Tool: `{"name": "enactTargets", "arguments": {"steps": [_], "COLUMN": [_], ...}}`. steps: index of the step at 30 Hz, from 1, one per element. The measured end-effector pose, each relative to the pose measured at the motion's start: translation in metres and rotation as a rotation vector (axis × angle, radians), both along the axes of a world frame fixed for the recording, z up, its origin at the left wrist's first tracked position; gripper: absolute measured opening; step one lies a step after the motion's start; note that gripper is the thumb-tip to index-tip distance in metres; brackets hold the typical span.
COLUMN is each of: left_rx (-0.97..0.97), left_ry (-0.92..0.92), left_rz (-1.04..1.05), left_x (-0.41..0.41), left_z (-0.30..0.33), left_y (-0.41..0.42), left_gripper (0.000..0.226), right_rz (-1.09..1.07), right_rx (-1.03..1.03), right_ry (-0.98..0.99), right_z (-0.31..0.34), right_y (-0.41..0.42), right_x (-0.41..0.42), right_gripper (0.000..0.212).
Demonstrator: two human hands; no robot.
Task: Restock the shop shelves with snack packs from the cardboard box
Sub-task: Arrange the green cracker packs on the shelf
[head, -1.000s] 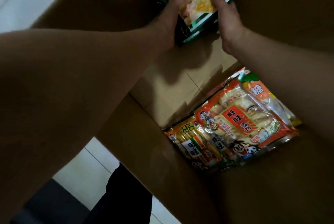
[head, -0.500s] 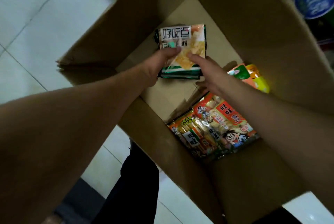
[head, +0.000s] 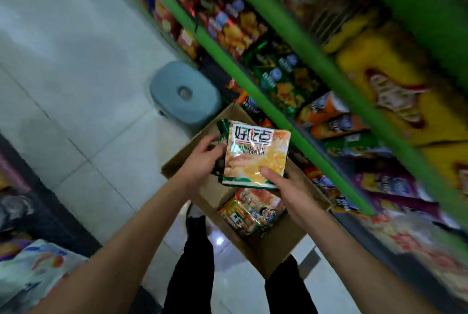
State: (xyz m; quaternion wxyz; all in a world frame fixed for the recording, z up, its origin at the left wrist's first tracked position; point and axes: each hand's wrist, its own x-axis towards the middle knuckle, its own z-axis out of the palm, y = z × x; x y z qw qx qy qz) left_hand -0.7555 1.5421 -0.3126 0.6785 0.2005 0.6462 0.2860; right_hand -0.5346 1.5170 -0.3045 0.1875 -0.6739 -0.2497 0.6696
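You are holding a small stack of snack packs [head: 255, 155] in both hands, just above the open cardboard box [head: 276, 250] standing on the floor between your legs. The top pack is facing you: a glossy pouch with a white label panel carrying large dark characters at its 12 o'clock end, a pale orange and yellow picture of biscuits across the middle, and green trim along the bottom seam. More green-edged packs are showing behind its left side, though how many you are holding cannot be told.

Your left hand [head: 202, 159] is gripping the stack at its 9 o'clock edge, fingers curled round the side. Your right hand [head: 286, 187] is pinching the stack at its 5 o'clock corner, thumb lying flat on the front of the top pack and fingers hidden underneath.

Inside the box, at 6 o'clock from the stack, red and orange rice-cracker bags [head: 250, 210] are lying on the bottom against the near wall.

Green-edged shelves [head: 286, 121] are running diagonally from 12 o'clock to 4 o'clock, packed with blurred snack bags. A grey-blue plastic stool [head: 184, 93] is standing on the pale floor tiles [head: 76, 73] at 11 o'clock from the box, just beside the shelves.
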Motion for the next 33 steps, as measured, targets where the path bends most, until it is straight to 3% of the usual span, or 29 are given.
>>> {"name": "enactTargets", "arguments": {"steps": [2, 6, 9, 11, 16, 22, 27, 30, 33], "left_rx": [0.075, 0.120, 0.102, 0.131, 0.207, 0.278, 0.364, 0.422, 0.476], "left_ry": [-0.030, -0.218, -0.284, -0.306, -0.345, -0.310, -0.301, -0.236, -0.221], "left_rz": [-0.026, -0.169, -0.251, -0.270, -0.310, -0.313, -0.374, -0.372, -0.374], "left_x": [-0.002, 0.002, 0.017, 0.035, 0.099, 0.191, 0.264, 0.303, 0.333], "left_z": [0.061, 0.170, 0.232, 0.261, 0.308, 0.352, 0.388, 0.409, 0.432], "left_y": [0.009, 0.011, 0.000, -0.008, -0.035, -0.077, -0.112, -0.131, -0.154], "left_gripper": [0.045, 0.063, 0.084, 0.085, 0.062, 0.100, 0.090, 0.109, 0.103], "right_rz": [-0.017, -0.129, -0.175, -0.219, -0.303, -0.438, -0.568, -0.616, -0.676], "right_rx": [0.073, 0.191, 0.249, 0.301, 0.392, 0.501, 0.653, 0.774, 0.854], "right_ry": [-0.004, 0.030, 0.084, 0.094, 0.080, 0.178, 0.176, 0.132, 0.113], "right_z": [0.070, 0.184, 0.249, 0.280, 0.323, 0.353, 0.381, 0.404, 0.423], "right_y": [-0.004, -0.022, -0.043, -0.060, -0.108, -0.171, -0.231, -0.262, -0.290], "right_x": [0.005, 0.024, 0.038, 0.051, 0.096, 0.191, 0.301, 0.361, 0.409], "right_gripper": [0.074, 0.081, 0.079, 0.079, 0.076, 0.057, 0.061, 0.062, 0.053]}}
